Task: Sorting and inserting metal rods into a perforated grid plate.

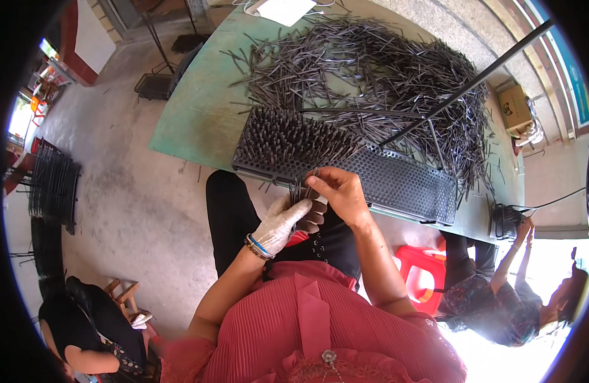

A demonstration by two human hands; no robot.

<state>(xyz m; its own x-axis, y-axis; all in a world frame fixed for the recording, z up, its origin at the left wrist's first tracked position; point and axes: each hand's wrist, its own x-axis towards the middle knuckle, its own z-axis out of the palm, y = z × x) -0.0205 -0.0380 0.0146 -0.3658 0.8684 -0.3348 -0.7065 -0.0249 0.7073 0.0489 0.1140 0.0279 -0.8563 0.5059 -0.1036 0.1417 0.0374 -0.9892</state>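
Dark sticks [297, 191] are gripped in a gloved left hand [285, 222] and pinched by a bare right hand [343, 194] beside a perforated rack [396, 182], its left part packed, its right left unfilled.

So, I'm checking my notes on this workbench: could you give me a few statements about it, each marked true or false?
1. The left hand is gloved and the right hand is bare. True.
2. The left hand is empty. False: it holds a few thin dark rods.
3. A loose heap of rods lies on the green table. True.
4. The perforated black tray is filled end to end. False: upright rods fill only its left part.
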